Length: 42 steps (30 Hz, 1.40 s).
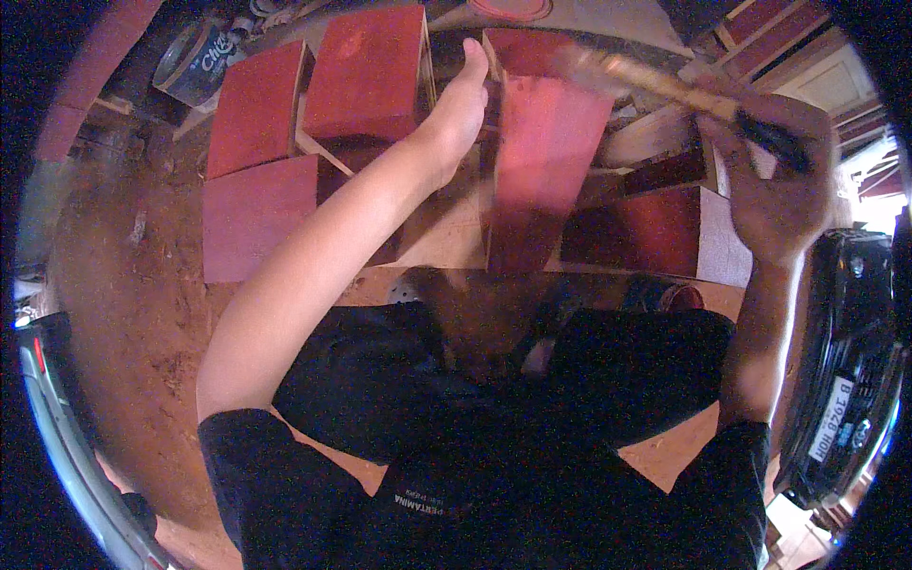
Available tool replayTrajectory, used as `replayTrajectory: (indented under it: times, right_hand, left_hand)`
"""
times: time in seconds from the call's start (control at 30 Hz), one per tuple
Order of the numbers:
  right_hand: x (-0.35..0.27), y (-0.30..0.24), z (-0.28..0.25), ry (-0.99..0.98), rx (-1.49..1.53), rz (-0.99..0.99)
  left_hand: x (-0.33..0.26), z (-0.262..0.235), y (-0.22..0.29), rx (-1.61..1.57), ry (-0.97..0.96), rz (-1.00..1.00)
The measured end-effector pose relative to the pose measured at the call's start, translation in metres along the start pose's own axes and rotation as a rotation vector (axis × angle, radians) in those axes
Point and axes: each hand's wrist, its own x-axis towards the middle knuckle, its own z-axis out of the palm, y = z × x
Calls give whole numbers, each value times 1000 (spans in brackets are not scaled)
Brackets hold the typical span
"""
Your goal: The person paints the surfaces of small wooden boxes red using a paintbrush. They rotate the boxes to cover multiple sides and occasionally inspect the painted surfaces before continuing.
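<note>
My right hand (784, 185) is closed around a paintbrush (708, 98) with a light wooden handle and a dark end. Blurred by motion, its bristles are over the far right part of a red-painted wooden box (546, 142) in the middle. Whether they touch the paint I cannot tell. My left hand (458, 123) is at the left edge of this box, thumb stretched away from me. Its other fingers are hidden, so its grip does not show. Just left of that hand is another red box (366, 76).
More red boxes stand at left (256, 109) and near left (261, 214); a dark red box with a pale side (724, 237) lies at right. A printed tub (195, 62) is far left, a small can (679, 297) by my knee. Vehicles flank me, one black (836, 361).
</note>
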Motion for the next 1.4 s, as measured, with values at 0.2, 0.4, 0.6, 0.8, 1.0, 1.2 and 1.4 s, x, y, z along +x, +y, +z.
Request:
replayTrajectory:
  times: [0.2, 0.4, 0.6, 0.8, 1.0, 1.2, 1.4]
  right_hand:
    - [2, 14, -45, 66, -267, 94]
    - [-10, 2, -43, -353, 43, 50]
    - [-18, 0, -43, -39, 0, 189]
    - [-15, 19, -62, 329, -553, 86]
    - [-7, 28, -59, 366, -123, 309]
    - [-2, 28, -44, 452, 78, 356]
    - [-7, 29, -48, 445, 138, 410]
  left_hand:
    - [-4, 6, -3, -15, -12, 71]
    - [-17, 21, -7, -123, -57, 81]
    - [-36, 33, -7, -51, 55, 184]
    - [-29, 52, -2, -51, 99, 147]
    - [-31, 56, -9, -97, 125, 123]
    - [-26, 47, -9, -131, 205, 174]
    - [-20, 45, -14, -240, 121, 71]
